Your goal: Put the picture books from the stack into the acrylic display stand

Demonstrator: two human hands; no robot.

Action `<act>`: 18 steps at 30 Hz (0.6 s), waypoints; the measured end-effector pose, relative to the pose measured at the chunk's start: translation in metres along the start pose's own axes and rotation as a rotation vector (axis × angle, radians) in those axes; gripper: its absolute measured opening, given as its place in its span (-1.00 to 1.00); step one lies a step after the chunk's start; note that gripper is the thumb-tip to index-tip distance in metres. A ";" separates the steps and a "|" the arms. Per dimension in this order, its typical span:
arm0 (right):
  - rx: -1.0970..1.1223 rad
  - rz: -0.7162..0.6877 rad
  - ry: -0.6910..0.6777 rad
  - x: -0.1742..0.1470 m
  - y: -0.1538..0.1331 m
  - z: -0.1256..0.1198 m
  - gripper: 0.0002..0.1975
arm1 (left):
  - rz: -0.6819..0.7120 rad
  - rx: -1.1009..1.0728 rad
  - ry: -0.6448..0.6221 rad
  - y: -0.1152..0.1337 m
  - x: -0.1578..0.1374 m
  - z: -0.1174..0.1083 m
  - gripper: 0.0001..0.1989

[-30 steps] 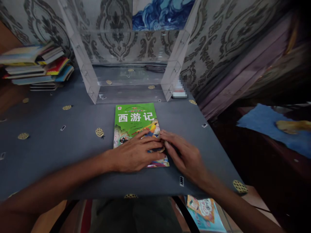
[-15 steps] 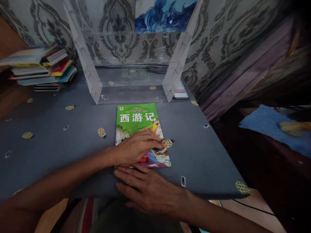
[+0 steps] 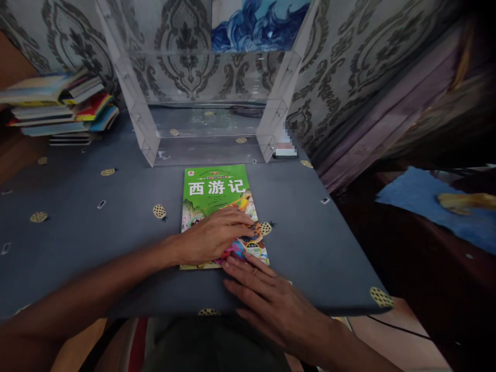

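Observation:
A green picture book (image 3: 215, 201) with large white Chinese characters on its cover lies flat on the cloth-covered table, near the front edge. Across the lower half of the cover rests my left hand (image 3: 215, 235), open, its fingers stretched to the right and hiding much of the printed picture. My right hand (image 3: 267, 294) is at the book's lower right edge, open, with its fingertips over the bottom margin of the cover. Neither hand grips anything.
Behind the book stands a clear acrylic shelf (image 3: 267, 135) with several tiers. A stack of books (image 3: 58, 111) sits at the back left. A small blurred item (image 3: 285, 147) is beside the shelf's right foot. The table (image 3: 310, 248) ends at a slanting right edge.
My right hand has slid to the right along the book's bottom edge, its fingertips now over the cover. The left hand stays on the book. The view has shifted slightly.

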State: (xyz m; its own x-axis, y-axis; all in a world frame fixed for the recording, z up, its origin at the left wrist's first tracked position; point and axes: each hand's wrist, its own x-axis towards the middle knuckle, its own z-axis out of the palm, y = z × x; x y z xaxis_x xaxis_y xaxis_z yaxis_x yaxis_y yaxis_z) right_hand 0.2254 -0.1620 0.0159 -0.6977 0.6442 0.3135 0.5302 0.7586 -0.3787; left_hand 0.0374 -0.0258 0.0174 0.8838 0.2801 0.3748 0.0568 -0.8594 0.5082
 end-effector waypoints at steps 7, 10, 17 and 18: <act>-0.040 0.073 0.081 -0.015 0.001 -0.013 -0.71 | 0.012 0.051 -0.026 0.005 0.002 -0.003 -0.72; -0.033 0.087 0.120 -0.017 0.002 -0.014 -0.71 | 0.029 0.108 -0.031 0.007 0.004 -0.004 -0.73; -0.011 0.092 0.134 -0.016 0.002 -0.012 -0.73 | 0.002 0.175 -0.055 0.008 0.008 -0.004 -0.70; -0.008 0.096 0.119 -0.016 0.002 -0.013 -0.73 | -0.007 0.188 -0.059 0.005 0.009 -0.005 -0.70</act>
State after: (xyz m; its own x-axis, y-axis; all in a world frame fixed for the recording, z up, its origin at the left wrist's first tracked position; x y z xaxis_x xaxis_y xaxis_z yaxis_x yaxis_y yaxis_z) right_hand 0.2437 -0.1697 0.0216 -0.5818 0.7208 0.3769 0.5963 0.6931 -0.4051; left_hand 0.0432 -0.0261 0.0269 0.9086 0.2651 0.3226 0.1437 -0.9240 0.3544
